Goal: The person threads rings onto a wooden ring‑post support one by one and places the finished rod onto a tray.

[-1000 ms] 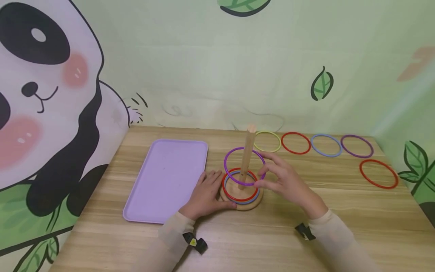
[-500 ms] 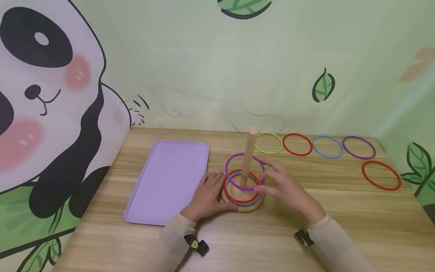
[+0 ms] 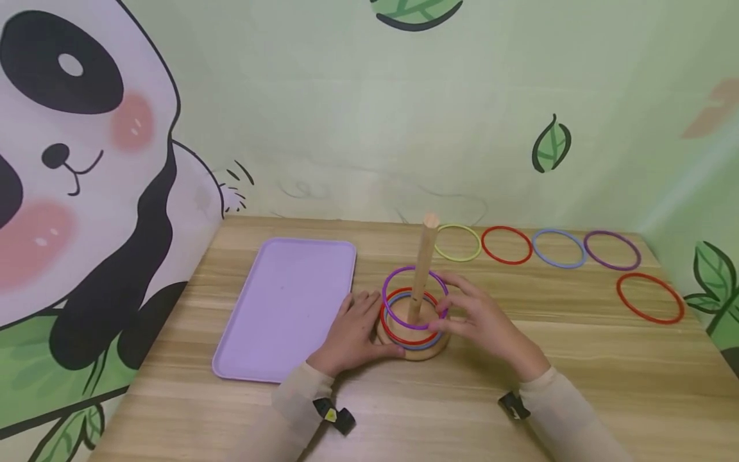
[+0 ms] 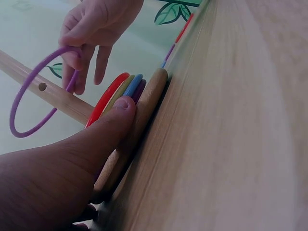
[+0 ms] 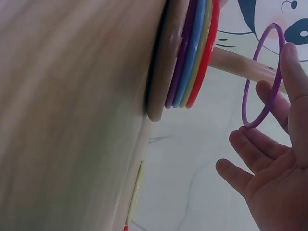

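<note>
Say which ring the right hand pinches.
The purple ring raised around the wooden peg; the other rings lie stacked or on the table.

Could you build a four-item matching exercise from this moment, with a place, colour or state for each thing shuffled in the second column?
1. Tray
2. Ring in the right grip
3. Top ring of the stack
4. Peg

A. Red
B. Upright on the wooden base
C. Flat on the table
D. Purple, around the peg, above the stack

Pairs: 1-C; 2-D; 3-A; 4-B
</note>
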Available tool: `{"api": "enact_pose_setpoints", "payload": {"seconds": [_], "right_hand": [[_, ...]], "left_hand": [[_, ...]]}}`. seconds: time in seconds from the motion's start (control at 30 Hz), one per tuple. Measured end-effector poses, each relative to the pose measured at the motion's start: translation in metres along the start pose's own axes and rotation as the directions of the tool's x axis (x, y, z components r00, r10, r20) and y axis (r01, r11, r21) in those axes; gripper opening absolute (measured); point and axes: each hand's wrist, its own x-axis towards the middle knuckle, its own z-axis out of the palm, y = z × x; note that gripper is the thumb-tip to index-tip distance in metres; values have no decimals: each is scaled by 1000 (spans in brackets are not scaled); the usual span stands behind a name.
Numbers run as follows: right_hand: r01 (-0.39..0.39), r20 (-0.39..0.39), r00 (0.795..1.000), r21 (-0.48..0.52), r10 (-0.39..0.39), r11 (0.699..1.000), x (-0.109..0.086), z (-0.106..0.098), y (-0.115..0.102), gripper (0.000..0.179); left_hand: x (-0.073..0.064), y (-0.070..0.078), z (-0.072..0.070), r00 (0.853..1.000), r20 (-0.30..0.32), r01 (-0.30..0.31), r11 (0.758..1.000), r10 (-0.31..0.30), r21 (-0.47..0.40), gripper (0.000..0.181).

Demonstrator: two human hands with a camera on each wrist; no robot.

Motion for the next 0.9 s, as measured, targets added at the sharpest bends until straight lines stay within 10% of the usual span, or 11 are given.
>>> {"api": "enact_pose_setpoints", "payload": {"seconds": [0.9], "right_hand": [[-99, 148, 983, -57, 106, 993, 1, 5, 7, 20]], "left_hand": [[1, -2, 0, 1000, -4, -6, 1000, 6, 19, 117]]}}
